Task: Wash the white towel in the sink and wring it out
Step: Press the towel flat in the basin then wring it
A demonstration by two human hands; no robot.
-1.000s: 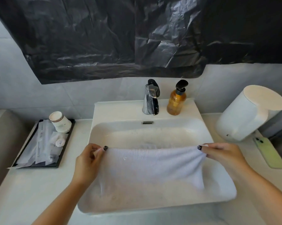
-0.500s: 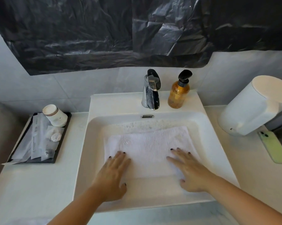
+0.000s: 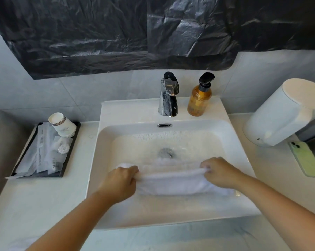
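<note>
Change: both hands, flat on the spread towel half a second ago, now bunch it into a fold.
Left hand point(image 3: 119, 182): grip clamped on the left end of the towel point(image 3: 173, 183).
Right hand point(image 3: 221, 172): grip clamped on the right end.
Towel position: half under water, near the front of the sink point(image 3: 102, 134), clear of the drain point(image 3: 166, 153).
Technique: rub the gathered folds against each other under water; hold both ends firmly.
Risk: water splashing onto the desk point(image 3: 44, 200).

Open basin point(image 3: 231, 142); faucet point(image 3: 168, 98), soap bottle point(image 3: 199, 100) behind.
</note>
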